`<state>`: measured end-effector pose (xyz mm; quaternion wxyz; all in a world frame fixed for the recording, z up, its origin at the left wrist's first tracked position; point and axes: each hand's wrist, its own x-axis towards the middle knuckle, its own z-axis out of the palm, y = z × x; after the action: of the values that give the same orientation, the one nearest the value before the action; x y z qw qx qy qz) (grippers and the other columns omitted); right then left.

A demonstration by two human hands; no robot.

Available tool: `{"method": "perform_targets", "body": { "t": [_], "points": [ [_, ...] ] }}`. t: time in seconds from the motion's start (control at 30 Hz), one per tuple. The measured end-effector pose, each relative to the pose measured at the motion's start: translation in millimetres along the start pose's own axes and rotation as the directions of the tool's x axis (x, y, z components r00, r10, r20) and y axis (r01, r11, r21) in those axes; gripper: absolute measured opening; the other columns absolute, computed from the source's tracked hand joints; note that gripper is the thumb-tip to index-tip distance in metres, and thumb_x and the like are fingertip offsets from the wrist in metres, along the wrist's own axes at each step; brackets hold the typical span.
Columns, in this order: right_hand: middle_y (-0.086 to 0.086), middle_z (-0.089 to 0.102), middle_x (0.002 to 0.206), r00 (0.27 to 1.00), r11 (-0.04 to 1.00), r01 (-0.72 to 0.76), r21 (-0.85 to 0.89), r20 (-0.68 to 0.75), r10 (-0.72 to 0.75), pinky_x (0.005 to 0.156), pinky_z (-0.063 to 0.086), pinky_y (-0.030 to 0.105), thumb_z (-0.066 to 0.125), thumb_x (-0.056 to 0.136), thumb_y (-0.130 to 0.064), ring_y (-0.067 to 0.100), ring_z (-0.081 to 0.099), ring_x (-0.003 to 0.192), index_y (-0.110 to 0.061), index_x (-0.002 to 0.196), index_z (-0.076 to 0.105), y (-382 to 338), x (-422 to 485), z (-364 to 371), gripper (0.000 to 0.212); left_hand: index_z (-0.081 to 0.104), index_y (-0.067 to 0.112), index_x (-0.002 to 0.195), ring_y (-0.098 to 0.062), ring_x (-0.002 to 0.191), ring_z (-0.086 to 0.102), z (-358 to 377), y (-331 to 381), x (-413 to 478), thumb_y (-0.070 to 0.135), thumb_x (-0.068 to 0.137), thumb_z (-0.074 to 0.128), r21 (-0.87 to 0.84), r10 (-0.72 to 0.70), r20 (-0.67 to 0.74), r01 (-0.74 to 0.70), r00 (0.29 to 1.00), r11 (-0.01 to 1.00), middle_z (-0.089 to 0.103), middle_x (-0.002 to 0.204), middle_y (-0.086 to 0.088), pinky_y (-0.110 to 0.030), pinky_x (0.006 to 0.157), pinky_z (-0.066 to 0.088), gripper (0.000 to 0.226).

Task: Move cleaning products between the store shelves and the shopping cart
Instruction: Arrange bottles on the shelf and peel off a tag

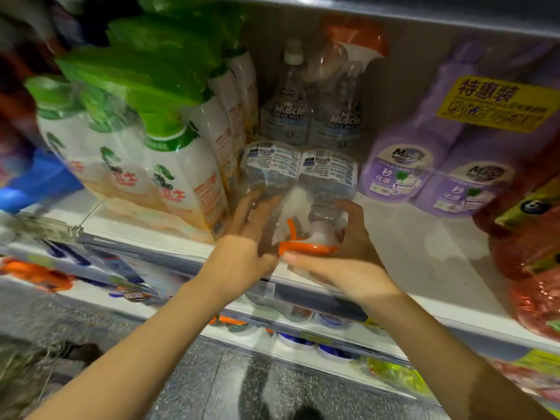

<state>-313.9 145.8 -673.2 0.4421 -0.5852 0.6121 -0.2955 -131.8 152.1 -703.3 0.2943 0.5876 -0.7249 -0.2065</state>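
A clear twin-pack of spray cleaner [298, 174] lies tipped toward me on the white shelf [418, 247], its back labels up and its orange trigger head [306, 245] pointing at me. My left hand [245, 237] rests with straight fingers against the pack's left side. My right hand [345, 256] curls around the neck and spray head from the right. Behind it a second Mr Muscle twin-pack [312, 116] stands upright with an orange cap.
Green-capped white spray bottles [157, 140] crowd the shelf on the left. Purple Magic bottles [448, 165] with a yellow sticker stand on the right, then red packs [527, 237]. A lower shelf [303, 331] holds more products. Speckled floor lies below.
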Motion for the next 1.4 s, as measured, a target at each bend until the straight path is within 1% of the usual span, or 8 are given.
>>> {"method": "perform_targets", "body": {
  "t": [0.17,0.37,0.53,0.67,0.83,0.97,1.1,1.4],
  "points": [
    [0.0,0.051,0.112,0.978,0.975,0.186,-0.126,-0.073,-0.196,0.065,0.039,0.008,0.087,0.066,-0.015,0.012,0.05,0.094,-0.035,0.132,0.043,-1,-4,4,0.082,0.06,0.019,0.124,-0.032,0.119,0.055,9,3,18,0.016,0.075,0.064,0.015,-0.011,-0.281,0.016,0.96,1.0,0.05,0.137,-0.012,-0.043,0.098,0.047,0.049],
    [0.001,0.059,0.103,0.825,0.855,0.489,-0.176,-0.226,-0.518,0.078,0.037,-0.001,0.085,0.071,-0.021,-0.001,0.048,0.085,-0.023,0.119,0.061,-1,-5,-10,0.053,0.069,0.004,0.102,-0.019,0.105,0.05,-9,32,25,0.029,0.076,0.035,0.006,0.028,-0.317,-0.027,0.948,1.0,0.061,0.116,-0.017,-0.022,0.089,0.037,0.05],
    [-0.016,0.064,0.084,0.853,0.86,0.499,0.111,-0.241,-0.464,0.069,0.049,0.027,0.08,0.063,-0.052,0.009,0.056,0.076,-0.044,0.092,0.062,-29,-6,-39,0.035,0.067,0.022,0.104,-0.014,0.092,0.053,-40,55,21,0.033,0.083,0.04,0.23,0.161,-0.334,-0.086,0.929,0.969,0.058,0.114,0.003,-0.016,0.065,0.025,0.035],
    [-0.022,0.061,0.064,0.841,0.827,0.527,0.199,-0.261,-0.473,0.058,0.042,0.012,0.07,0.065,-0.05,-0.006,0.051,0.058,-0.029,0.078,0.059,-48,0,-64,0.027,0.058,0.029,0.111,-0.018,0.094,0.056,-56,60,28,0.027,0.092,0.051,0.296,0.292,-0.328,-0.196,0.898,0.935,0.053,0.118,0.008,-0.027,0.065,0.043,0.02],
    [-0.015,0.056,0.057,0.91,0.811,0.415,0.412,-0.196,-0.366,0.058,0.04,0.019,0.073,0.079,-0.035,0.002,0.049,0.056,-0.028,0.066,0.064,-53,21,-77,0.017,0.049,0.013,0.132,-0.019,0.102,0.048,-51,49,40,0.044,0.082,0.065,0.081,0.078,-0.351,-0.053,0.933,0.995,0.052,0.12,-0.011,-0.024,0.08,0.038,0.06],
    [-0.012,0.064,0.064,0.916,0.823,0.401,0.403,-0.179,-0.359,0.062,0.046,0.018,0.071,0.073,-0.042,0.004,0.057,0.062,-0.023,0.075,0.065,-51,28,-79,0.021,0.062,0.005,0.11,-0.028,0.107,0.047,-34,35,39,0.059,0.078,0.047,0.045,-0.003,-0.301,0.018,0.954,0.999,0.051,0.114,-0.017,-0.016,0.084,0.024,0.065],
    [0.002,0.072,0.099,0.93,0.87,0.351,0.347,-0.02,-0.368,0.085,0.047,0.023,0.072,0.083,-0.04,0.009,0.063,0.095,-0.012,0.104,0.066,-11,29,-67,0.036,0.047,0.012,0.126,-0.023,0.12,0.046,-18,29,35,0.06,0.084,0.039,-0.225,-0.067,-0.185,0.024,0.981,0.974,0.054,0.124,-0.004,-0.039,0.105,0.032,0.064],
    [-0.02,0.07,0.109,0.904,0.843,0.409,0.35,-0.033,-0.425,0.088,0.048,0.017,0.066,0.083,-0.013,0.003,0.063,0.108,-0.026,0.118,0.055,8,34,-51,0.039,0.053,0.003,0.105,-0.031,0.104,0.054,-13,28,44,0.051,0.084,0.038,-0.269,-0.061,-0.258,-0.011,0.964,0.963,0.055,0.105,-0.007,-0.048,0.094,0.041,0.054]
  ]
}}
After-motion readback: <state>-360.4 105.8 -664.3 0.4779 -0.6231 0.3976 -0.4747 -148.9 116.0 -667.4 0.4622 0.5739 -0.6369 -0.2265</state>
